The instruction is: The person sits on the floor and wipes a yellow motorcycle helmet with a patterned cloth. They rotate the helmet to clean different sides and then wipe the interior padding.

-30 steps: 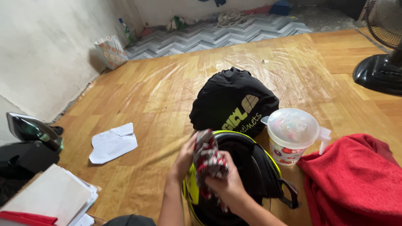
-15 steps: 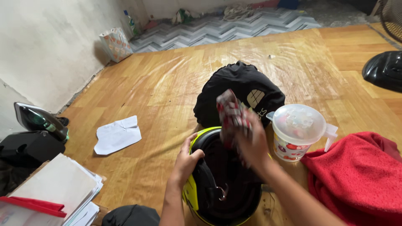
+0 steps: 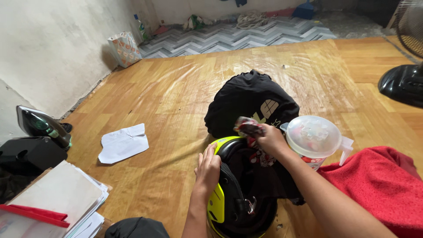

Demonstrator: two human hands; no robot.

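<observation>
A black and neon-yellow helmet point(image 3: 218, 205) lies on the wooden floor, opening up. My left hand point(image 3: 208, 167) grips its left rim. My right hand point(image 3: 271, 139) is closed on a red, white and black patterned cloth point(image 3: 247, 128) and presses it against the far inner rim of the helmet. A black helmet bag point(image 3: 246, 99) lies just beyond. A lidded plastic pitcher point(image 3: 313, 141) stands right of my right hand.
A red towel point(image 3: 383, 185) lies at the right. A black fan base point(image 3: 403, 83) stands at the far right. A white paper sheet point(image 3: 123, 143), an iron point(image 3: 42, 125), a paper stack point(image 3: 57, 198) and a gift bag point(image 3: 125, 48) are on the left.
My right hand has brought the cloth down from above the helmet onto its far rim. My left hand moved from the cloth to the helmet's rim and stays there.
</observation>
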